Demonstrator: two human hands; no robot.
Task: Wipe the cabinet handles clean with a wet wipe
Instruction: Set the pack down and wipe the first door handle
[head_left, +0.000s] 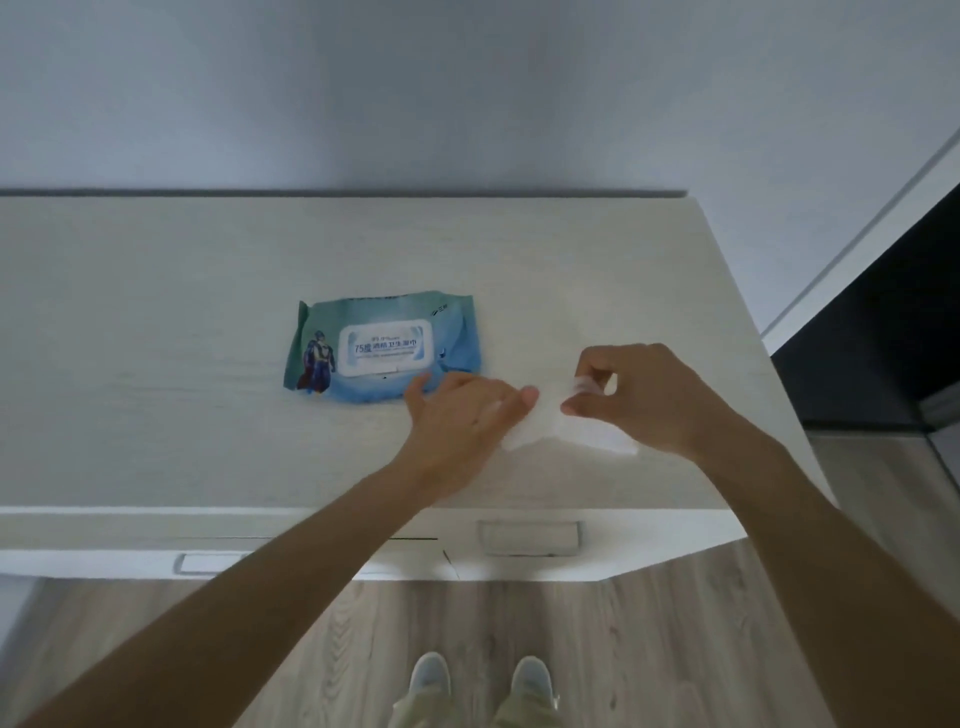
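Note:
A white wet wipe (545, 421) is stretched between my two hands just above the cabinet top (156, 338). My left hand (462, 421) pinches its left edge and my right hand (649, 395) pinches its upper right corner. The blue-green wet wipe pack (384, 345) lies flat with its lid shut, just left of my left hand. Two pale cabinet handles show on the front face below: one (527, 538) under my hands, another (208, 564) to the left, partly hidden by my left forearm.
The cabinet stands against a white wall (467, 93). A dark opening (883, 338) lies to the right of the cabinet. Wooden flooring (649, 649) and my feet (480, 680) are in front of it.

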